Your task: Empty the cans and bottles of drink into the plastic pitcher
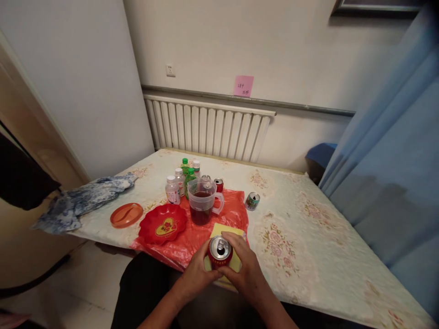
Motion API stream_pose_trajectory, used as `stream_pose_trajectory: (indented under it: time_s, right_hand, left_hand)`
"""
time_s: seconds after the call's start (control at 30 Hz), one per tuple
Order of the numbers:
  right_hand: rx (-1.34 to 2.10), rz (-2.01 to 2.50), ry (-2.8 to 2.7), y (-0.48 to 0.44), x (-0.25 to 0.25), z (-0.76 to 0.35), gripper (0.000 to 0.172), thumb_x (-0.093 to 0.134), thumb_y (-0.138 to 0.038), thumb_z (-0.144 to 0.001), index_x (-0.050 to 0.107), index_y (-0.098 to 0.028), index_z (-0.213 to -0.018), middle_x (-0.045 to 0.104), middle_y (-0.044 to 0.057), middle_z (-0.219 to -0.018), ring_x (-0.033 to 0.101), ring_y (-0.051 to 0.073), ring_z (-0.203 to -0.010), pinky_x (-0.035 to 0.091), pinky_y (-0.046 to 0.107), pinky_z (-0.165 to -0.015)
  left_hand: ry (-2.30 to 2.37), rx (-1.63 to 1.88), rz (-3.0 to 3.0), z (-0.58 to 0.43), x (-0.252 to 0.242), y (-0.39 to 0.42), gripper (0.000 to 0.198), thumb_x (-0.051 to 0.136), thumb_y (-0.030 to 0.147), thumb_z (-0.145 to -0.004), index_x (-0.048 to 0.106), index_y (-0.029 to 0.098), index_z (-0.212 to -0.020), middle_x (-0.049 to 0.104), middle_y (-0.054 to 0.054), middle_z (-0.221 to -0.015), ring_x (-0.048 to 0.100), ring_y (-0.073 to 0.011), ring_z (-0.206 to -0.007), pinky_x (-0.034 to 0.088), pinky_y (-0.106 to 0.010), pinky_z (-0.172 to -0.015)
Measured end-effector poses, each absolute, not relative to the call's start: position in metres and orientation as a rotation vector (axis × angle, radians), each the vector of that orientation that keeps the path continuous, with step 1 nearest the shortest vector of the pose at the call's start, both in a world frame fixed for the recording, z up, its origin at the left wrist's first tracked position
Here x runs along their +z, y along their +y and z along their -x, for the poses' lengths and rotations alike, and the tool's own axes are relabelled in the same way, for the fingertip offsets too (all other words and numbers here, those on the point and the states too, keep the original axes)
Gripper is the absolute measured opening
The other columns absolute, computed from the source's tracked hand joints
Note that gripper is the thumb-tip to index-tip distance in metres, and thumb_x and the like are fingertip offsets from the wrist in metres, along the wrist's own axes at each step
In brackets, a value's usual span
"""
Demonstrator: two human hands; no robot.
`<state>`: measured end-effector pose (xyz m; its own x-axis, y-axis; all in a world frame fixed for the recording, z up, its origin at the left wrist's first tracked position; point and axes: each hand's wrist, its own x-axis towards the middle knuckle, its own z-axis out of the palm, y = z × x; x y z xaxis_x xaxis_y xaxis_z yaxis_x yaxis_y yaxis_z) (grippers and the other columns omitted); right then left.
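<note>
Both of my hands are wrapped round one red drink can (220,250), whose silver top is opened and faces me. My left hand (197,274) grips its left side and my right hand (247,269) its right, with the thumbs meeting at the front. Under the can lies a yellow cloth or pad (226,230), partly hidden by my hands. Just beyond stands a clear plastic jug (202,205) holding dark liquid, its handle to the right. A red scalloped plate (181,224) with a yellow heart sits to the left of the jug.
A red plastic sheet (236,205) covers part of the flowered tablecloth (308,237). Several bottles (173,189) and another red can (218,184) stand behind the jug. A green-grey can (253,201) is to the right; an orange lid (126,215) and a blue-white cloth (92,196) are left.
</note>
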<state>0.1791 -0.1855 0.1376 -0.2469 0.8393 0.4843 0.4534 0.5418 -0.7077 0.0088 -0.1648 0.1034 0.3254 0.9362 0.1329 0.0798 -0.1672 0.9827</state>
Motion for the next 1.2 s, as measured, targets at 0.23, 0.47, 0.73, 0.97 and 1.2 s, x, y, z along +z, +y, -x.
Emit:
stream_pose_trajectory:
  time_s: [0.23,0.47,0.73,0.97,1.2]
  right_hand:
    - [0.586,1.085,-1.861,-0.1871,0.1379,-0.1783,0.074,0.074,-0.006,-0.065,0.048,-0.021,-0.133,0.056,0.011,-0.134,0.049,0.026,-0.126,0.039,0.043,-0.109]
    - [0.571,1.066,-1.878,-0.1871,0.1357,-0.1792,0.073,0.076,-0.009,-0.066,0.049,-0.023,-0.133,0.055,0.011,-0.135,0.049,0.027,-0.127,0.038,0.043,-0.110]
    - [0.530,1.043,-1.890,-0.1894,0.1385,-0.1780,0.067,0.075,-0.010,-0.069,0.052,-0.023,-0.131,0.057,0.010,-0.133,0.051,0.026,-0.125,0.041,0.043,-0.108]
    - [0.528,1.052,-1.907,-0.1923,0.1383,-0.1790,0.063,0.075,-0.014,-0.072,0.052,-0.025,-0.131,0.056,0.011,-0.133,0.051,0.027,-0.125,0.041,0.045,-0.108]
    - [0.523,1.026,-1.925,-0.1948,0.1395,-0.1800,0.064,0.078,-0.018,-0.072,0.053,-0.026,-0.131,0.056,0.010,-0.133,0.051,0.026,-0.125,0.041,0.042,-0.107]
  left_hand:
    - [0.911,0.997,-1.477,-0.0096,0.1063,-0.1668,0.069,0.080,0.021,-0.063,0.053,0.019,-0.126,0.063,-0.007,-0.126,0.056,-0.0284,-0.118,0.042,-0.037,-0.104]
    - [0.896,0.985,-1.446,-0.0108,0.1093,-0.1700,0.067,0.080,0.019,-0.063,0.054,0.019,-0.125,0.065,-0.006,-0.123,0.057,-0.0281,-0.116,0.043,-0.036,-0.101]
    - [0.889,0.987,-1.438,-0.0099,0.1092,-0.1685,0.066,0.083,0.023,-0.063,0.055,0.019,-0.123,0.065,-0.007,-0.122,0.058,-0.0284,-0.114,0.043,-0.037,-0.101]
    - [0.880,0.985,-1.447,-0.0090,0.1117,-0.1710,0.069,0.086,0.033,-0.063,0.055,0.022,-0.123,0.065,-0.006,-0.123,0.058,-0.0287,-0.113,0.045,-0.037,-0.100]
    - [0.889,0.990,-1.467,-0.0087,0.1109,-0.1716,0.070,0.086,0.034,-0.062,0.055,0.022,-0.124,0.064,-0.007,-0.125,0.058,-0.0286,-0.112,0.045,-0.038,-0.100]
